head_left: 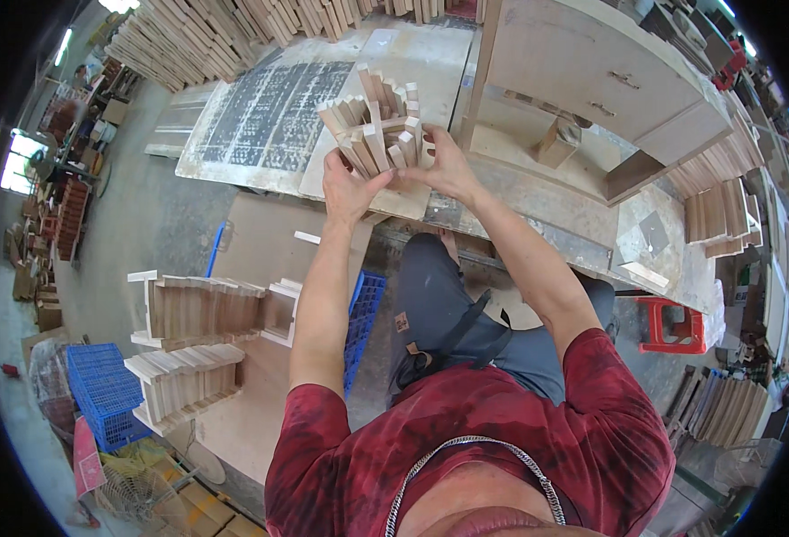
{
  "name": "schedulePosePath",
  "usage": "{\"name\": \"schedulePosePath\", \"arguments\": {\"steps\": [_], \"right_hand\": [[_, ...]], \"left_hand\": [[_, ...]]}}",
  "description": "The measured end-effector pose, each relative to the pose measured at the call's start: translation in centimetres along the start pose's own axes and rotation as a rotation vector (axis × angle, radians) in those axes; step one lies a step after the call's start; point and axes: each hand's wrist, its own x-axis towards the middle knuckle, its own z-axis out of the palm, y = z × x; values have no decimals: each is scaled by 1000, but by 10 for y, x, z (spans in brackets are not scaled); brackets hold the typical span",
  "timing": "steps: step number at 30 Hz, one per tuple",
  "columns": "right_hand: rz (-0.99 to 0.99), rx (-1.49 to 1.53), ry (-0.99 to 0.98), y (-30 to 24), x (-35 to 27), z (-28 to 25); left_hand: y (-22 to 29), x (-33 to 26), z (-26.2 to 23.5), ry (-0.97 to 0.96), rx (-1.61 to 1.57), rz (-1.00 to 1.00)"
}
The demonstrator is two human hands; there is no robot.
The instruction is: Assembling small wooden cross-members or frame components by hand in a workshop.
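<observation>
A loose cluster of short, pale wooden strips (pixel 375 143) stands on the worktable (pixel 412 199) in front of me, some pieces upright and others leaning outward. My left hand (pixel 350 190) is curled against the near left side of the cluster. On the near right side, the fingers of my right hand (pixel 448 167) wrap round the strips. Both thumbs point inward and almost meet at the front of the bundle. The far fingertips are partly hidden behind the wood.
A wooden cabinet (pixel 551 49) stands on the bench at right. Stacked wooden frames (pixel 207 309) lie on a board to my left, near a blue crate (pixel 104 380). A red stool (pixel 672 327) is under the bench's right end. Long wooden slats (pixel 184 45) lean at the back.
</observation>
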Motion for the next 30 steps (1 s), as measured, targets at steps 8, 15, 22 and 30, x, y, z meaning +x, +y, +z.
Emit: {"name": "schedulePosePath", "arguments": {"steps": [8,15,22,30], "right_hand": [[-33,-90,102,-12,6,-2],[5,-203,53,-13,2,-16],[-711,-431,190,-95,23,-67],[-603,-1136,-696,-124,115,-24]], "left_hand": [[3,3,10,14,-68,7],[20,5,13,-9,-76,-20],[11,-2,19,60,-48,-57],[4,0,16,38,-39,-99]]}}
